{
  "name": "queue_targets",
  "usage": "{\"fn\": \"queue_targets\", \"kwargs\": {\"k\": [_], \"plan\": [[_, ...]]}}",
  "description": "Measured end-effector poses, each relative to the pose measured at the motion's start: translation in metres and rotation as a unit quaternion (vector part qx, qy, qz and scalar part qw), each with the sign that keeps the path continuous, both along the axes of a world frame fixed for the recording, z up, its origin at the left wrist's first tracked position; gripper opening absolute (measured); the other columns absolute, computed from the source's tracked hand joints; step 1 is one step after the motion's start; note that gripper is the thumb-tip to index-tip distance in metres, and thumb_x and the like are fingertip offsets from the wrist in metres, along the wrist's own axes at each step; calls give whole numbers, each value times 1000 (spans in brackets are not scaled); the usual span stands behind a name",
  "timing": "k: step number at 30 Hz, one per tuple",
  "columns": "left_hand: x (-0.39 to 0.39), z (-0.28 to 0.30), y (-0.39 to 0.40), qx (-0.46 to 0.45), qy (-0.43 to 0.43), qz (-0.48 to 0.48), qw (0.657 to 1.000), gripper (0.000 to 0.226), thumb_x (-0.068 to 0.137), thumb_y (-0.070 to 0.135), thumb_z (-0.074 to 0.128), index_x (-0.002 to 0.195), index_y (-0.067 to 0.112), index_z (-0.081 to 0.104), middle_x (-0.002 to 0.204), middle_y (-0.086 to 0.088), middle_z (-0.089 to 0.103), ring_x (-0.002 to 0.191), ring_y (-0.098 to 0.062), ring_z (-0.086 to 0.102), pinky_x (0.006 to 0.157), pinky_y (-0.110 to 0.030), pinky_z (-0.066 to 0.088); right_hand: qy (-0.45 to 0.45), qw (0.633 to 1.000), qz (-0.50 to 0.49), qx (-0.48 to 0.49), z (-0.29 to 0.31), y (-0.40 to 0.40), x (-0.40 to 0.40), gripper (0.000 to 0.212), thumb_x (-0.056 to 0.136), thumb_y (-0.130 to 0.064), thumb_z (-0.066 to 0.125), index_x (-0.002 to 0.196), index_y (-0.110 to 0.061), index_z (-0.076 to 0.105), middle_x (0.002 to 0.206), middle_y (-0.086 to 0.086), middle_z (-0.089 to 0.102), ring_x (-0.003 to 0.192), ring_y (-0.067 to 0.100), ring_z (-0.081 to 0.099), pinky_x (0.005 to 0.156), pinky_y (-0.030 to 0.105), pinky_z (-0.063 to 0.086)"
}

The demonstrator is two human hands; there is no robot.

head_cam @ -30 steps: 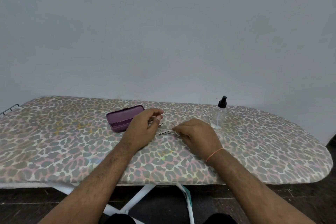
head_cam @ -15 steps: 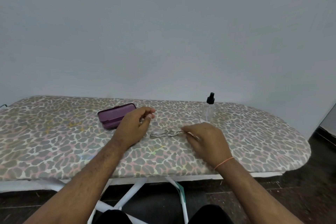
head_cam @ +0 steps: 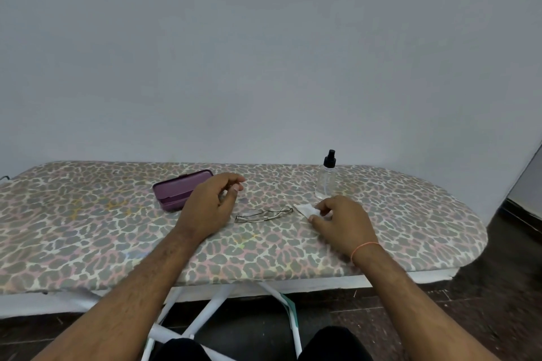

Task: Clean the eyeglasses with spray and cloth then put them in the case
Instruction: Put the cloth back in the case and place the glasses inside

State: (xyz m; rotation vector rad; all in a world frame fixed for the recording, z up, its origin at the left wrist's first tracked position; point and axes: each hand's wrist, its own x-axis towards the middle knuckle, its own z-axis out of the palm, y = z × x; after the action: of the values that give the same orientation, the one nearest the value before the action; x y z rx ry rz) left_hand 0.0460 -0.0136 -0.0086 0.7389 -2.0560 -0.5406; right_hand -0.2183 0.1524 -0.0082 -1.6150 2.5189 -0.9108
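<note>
Eyeglasses (head_cam: 264,214) lie folded on the leopard-print ironing board (head_cam: 88,228), between the two hands and touched by neither. Left hand (head_cam: 209,205) hovers with fingers loosely curled, holding nothing — the purple case (head_cam: 179,190) sits open just beyond it. Right hand (head_cam: 343,221) pinches a small white cloth (head_cam: 306,209) against the board, just right of the glasses. Spray bottle (head_cam: 326,179) stands upright behind that hand.

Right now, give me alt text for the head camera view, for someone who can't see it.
Folded eyeglasses lie on a leopard-print ironing board between a person's two hands: the left hand hovers empty with loosely curled fingers, the right hand pinches a white cloth. A purple case lies behind the left hand, a spray bottle stands behind the right.
</note>
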Motion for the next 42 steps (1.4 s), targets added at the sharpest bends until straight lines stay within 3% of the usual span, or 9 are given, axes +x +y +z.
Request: {"fn": "queue_targets", "kwargs": {"k": [4, 8, 13, 19, 24, 29, 34, 39, 42], "plan": [[-1, 7, 6, -53, 29, -8, 998, 18, 106, 18, 66, 121, 25, 73, 111, 15, 74, 99, -9, 70, 84, -43, 61, -103, 992, -9, -73, 8, 2, 5, 12, 92, -33, 80, 83, -30, 72, 93, -14, 74, 82, 9, 70, 75, 26, 51], [-10, 27, 22, -102, -3, -65, 993, 24, 100, 21, 76, 123, 27, 75, 119, 15, 70, 113, -4, 66, 97, -37, 56, -267, 953, 20, -141, 21, 0, 13, 8, 89, -30, 85, 85, -25, 80, 90, -9, 78, 76, 11, 72, 73, 28, 56], [-22, 50, 43, -139, -123, -109, 977, 49, 92, 48, 82, 138, 36, 71, 137, 17, 66, 130, -2, 60, 110, -27, 49, -428, 887, 91, -151, 46, -7, 37, 17, 90, -25, 85, 86, -10, 79, 89, 2, 77, 83, 15, 71, 72, 34, 55], [-7, 58, 45, -91, -95, -52, 990, 54, 89, 43, 86, 140, 35, 71, 128, 17, 77, 107, 2, 70, 93, -21, 57, -562, 807, 130, -125, 66, -21, 70, 16, 95, -23, 80, 103, -9, 80, 90, 8, 81, 84, 22, 75, 67, 33, 55], [16, 58, 45, -27, -42, -18, 999, 46, 95, 37, 82, 140, 32, 73, 130, 17, 78, 112, 5, 72, 92, -24, 61, -608, 766, 181, -105, 70, -35, 90, 30, 98, -19, 75, 120, 2, 76, 108, 21, 81, 91, 26, 78, 70, 33, 59], [35, 59, 48, 42, 10, -27, 999, 42, 96, 31, 81, 137, 35, 74, 128, 23, 75, 118, 6, 69, 100, -21, 59, -556, 792, 228, -104, 71, -45, 110, 22, 101, -20, 73, 116, -7, 81, 111, 18, 82, 98, 23, 78, 74, 33, 58], [47, 60, 43, 58, 14, 39, 997, 38, 92, 43, 82, 130, 40, 77, 113, 13, 67, 101, 0, 67, 86, -11, 51, -456, 846, 254, -103, 76, -53, 126, 19, 104, -20, 70, 116, -20, 84, 109, 3, 84, 99, 17, 78, 79, 35, 60], [59, 57, 38, 118, 63, 30, 991, 31, 96, 36, 81, 127, 36, 80, 97, 5, 83, 92, -11, 79, 92, -36, 64, -397, 875, 259, -101, 76, -63, 133, 14, 100, -17, 76, 107, -24, 85, 104, 0, 84, 100, 22, 80, 81, 36, 64], [65, 55, 35, 187, 116, 23, 975, 29, 98, 22, 80, 127, 24, 80, 92, -2, 85, 88, -12, 83, 91, -40, 68, -385, 883, 252, -97, 74, -70, 135, 12, 100, -15, 75, 105, -22, 84, 99, 4, 84, 96, 20, 80, 82, 38, 64]]}}
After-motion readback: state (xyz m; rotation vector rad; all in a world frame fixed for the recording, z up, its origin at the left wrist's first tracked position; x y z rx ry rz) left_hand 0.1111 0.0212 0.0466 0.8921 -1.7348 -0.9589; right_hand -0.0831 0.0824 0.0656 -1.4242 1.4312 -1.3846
